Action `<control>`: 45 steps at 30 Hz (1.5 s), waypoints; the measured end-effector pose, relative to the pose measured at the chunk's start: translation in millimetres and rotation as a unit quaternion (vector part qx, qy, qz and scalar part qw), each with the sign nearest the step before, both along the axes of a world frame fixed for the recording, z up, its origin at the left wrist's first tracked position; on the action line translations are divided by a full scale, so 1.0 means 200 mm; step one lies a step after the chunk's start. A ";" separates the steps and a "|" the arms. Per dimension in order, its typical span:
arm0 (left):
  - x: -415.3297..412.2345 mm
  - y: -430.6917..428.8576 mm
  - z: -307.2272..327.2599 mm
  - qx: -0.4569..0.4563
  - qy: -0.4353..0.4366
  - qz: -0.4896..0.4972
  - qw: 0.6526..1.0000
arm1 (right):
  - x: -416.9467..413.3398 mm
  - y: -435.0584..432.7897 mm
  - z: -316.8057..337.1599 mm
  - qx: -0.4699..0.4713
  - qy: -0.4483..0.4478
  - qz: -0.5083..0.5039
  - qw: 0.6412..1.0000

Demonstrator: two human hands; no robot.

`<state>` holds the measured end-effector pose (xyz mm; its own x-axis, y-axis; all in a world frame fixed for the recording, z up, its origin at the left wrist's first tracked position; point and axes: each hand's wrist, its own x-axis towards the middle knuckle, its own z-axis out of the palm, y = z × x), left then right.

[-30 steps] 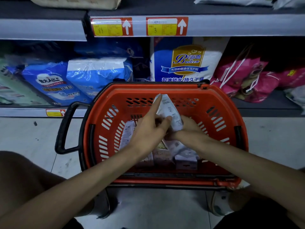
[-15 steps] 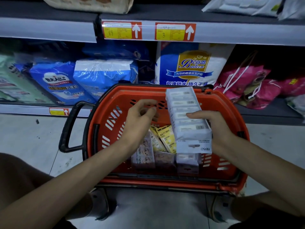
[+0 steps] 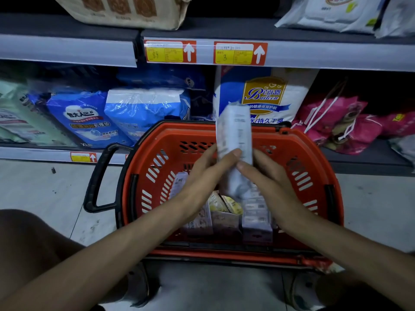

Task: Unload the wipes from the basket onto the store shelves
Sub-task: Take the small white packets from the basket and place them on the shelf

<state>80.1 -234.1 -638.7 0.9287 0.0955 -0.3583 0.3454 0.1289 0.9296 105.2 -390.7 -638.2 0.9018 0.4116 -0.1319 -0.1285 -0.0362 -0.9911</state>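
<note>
Both the left hand (image 3: 202,173) and right hand (image 3: 267,176) grip a white strip of wipes packs (image 3: 233,140) upright above an orange basket (image 3: 314,153), where more wipes packs (image 3: 256,218) stand, before stocked store shelves (image 3: 67,49).

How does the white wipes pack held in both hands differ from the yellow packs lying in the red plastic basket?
The white wipes pack is lifted above the red plastic basket, gripped by the left hand and right hand; the yellow packs rest inside, untouched. It looks longer. All are wrapped goods.
</note>
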 end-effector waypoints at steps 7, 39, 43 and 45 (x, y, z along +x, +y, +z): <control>0.01 0.11 0.09 -0.199 0.047 0.050 0.978 | -0.03 -0.02 0.03 -0.094 -0.247 0.048 0.963; -0.07 0.39 1.03 0.238 -0.362 -0.151 0.888 | 0.03 0.09 0.99 0.090 -0.354 0.016 0.931; -0.01 0.45 1.30 0.293 -0.407 -0.122 0.856 | 0.10 0.18 1.26 0.145 -0.378 0.020 0.914; 0.02 0.48 1.42 0.316 -0.424 -0.094 0.843 | 0.13 0.25 1.38 0.169 -0.381 0.028 0.909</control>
